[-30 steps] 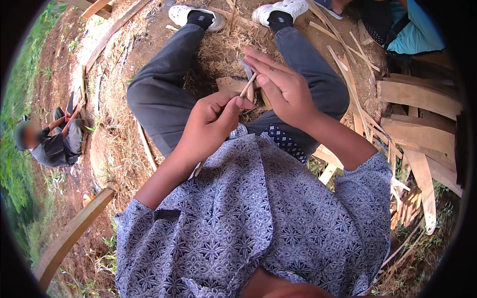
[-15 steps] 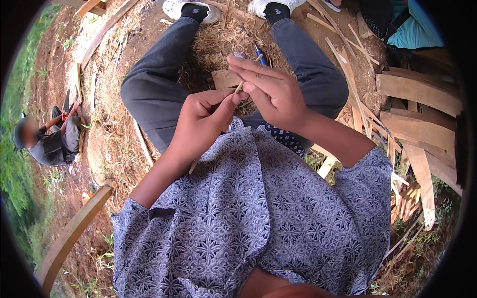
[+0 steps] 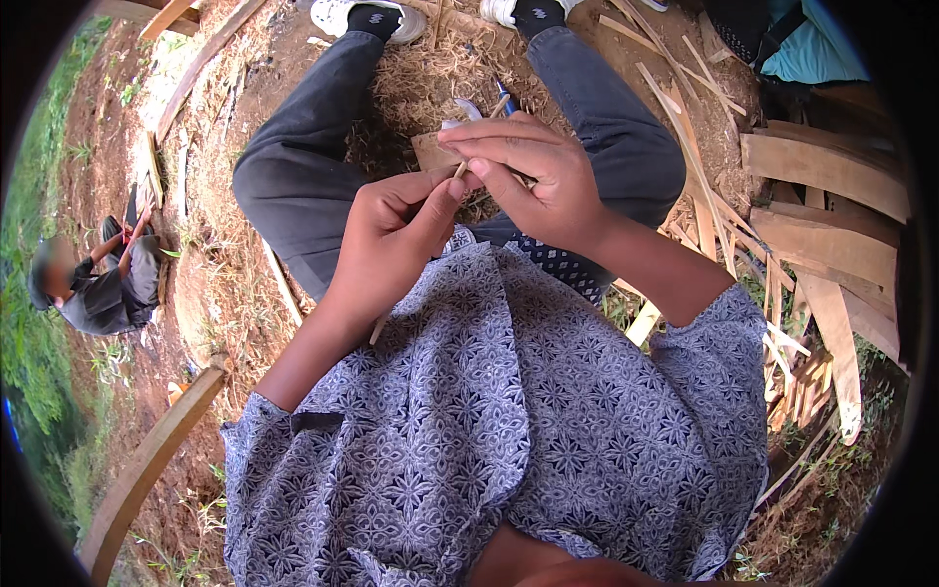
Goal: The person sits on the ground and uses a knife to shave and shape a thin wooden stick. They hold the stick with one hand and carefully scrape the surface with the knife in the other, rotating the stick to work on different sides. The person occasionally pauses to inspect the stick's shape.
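Observation:
Over my lap, my left hand [image 3: 389, 230] pinches a thin pale wooden strip [image 3: 461, 170] between thumb and forefinger. One end of what looks like the same strip shows below my left wrist. My right hand [image 3: 540, 176] meets it from the other side, thumb against the strip and long fingers laid nearly straight across it. A thin tip of wood sticks out past the right knuckles. Just beyond that hand, on the ground between my legs, lie a slim blue tool [image 3: 507, 96] and a pale curved piece [image 3: 469, 108], both partly hidden.
A flat block of wood [image 3: 428, 152] lies behind my hands among shavings. Curved planks [image 3: 827, 176] are stacked at the right, with loose slats [image 3: 690, 176] beside my leg. A long beam [image 3: 147, 470] stands lower left. Another person [image 3: 103, 279] sits far left; turquoise cloth [image 3: 817, 49] shows upper right.
Both hands have shifted slightly left, still together on the strip. The right fingers lie a little lower and more level, and more of the strip's far tip shows.

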Motion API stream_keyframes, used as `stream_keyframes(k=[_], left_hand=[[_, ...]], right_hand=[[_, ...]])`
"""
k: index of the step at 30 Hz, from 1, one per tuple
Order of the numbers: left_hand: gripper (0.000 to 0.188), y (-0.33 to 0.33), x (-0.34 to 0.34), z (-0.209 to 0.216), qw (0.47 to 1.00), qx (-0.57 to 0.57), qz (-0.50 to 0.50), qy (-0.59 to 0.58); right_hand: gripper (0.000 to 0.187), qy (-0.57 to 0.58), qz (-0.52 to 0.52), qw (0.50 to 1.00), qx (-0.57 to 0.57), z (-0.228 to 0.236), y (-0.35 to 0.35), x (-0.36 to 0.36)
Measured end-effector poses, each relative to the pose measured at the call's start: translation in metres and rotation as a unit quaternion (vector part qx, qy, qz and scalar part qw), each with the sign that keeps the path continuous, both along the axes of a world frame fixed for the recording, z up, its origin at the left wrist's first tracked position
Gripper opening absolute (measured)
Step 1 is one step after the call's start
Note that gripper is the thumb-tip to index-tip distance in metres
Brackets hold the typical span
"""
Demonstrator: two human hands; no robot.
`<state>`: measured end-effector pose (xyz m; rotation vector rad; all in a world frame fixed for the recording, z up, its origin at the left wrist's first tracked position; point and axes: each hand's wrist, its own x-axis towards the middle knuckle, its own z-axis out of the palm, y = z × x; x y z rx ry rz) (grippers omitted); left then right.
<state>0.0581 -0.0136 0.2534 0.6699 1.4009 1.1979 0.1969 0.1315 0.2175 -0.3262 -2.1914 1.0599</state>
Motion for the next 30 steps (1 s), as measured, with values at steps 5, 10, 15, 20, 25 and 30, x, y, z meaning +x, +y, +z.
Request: stream_keyframes(k=[5, 10, 15, 20, 25, 30], left_hand=[[0.029, -0.002, -0.002, 0.003, 1.0, 0.006, -0.01, 0.003], [0.03, -0.003, -0.002, 0.001, 1.0, 0.0, -0.012, 0.001], [0.03, 0.001, -0.002, -0.002, 0.999, 0.009, -0.023, 0.035], [0.028, 0.001, -0.001, 0.003, 0.999, 0.005, -0.019, 0.03], [0.026, -0.002, 0.002, 0.002, 0.999, 0.006, -0.009, 0.045], [0.023, 0.0, -0.003, -0.005, 0.997, 0.017, -0.014, 0.07]], right_hand=[[0.02, -0.006, -0.028, 0.999, -0.016, -0.004, 0.006, 0.001], [0.02, -0.008, -0.044, 0.998, 0.046, -0.002, 0.021, 0.002], [0.018, -0.042, 0.04, 0.998, -0.012, 0.006, -0.006, 0.008], [0.019, -0.012, -0.004, 1.0, -0.015, 0.005, 0.002, 0.005], [0.018, 0.008, -0.069, 0.997, -0.013, 0.002, 0.027, 0.004], [0.021, -0.03, 0.025, 0.999, -0.027, 0.012, -0.001, 0.007]])
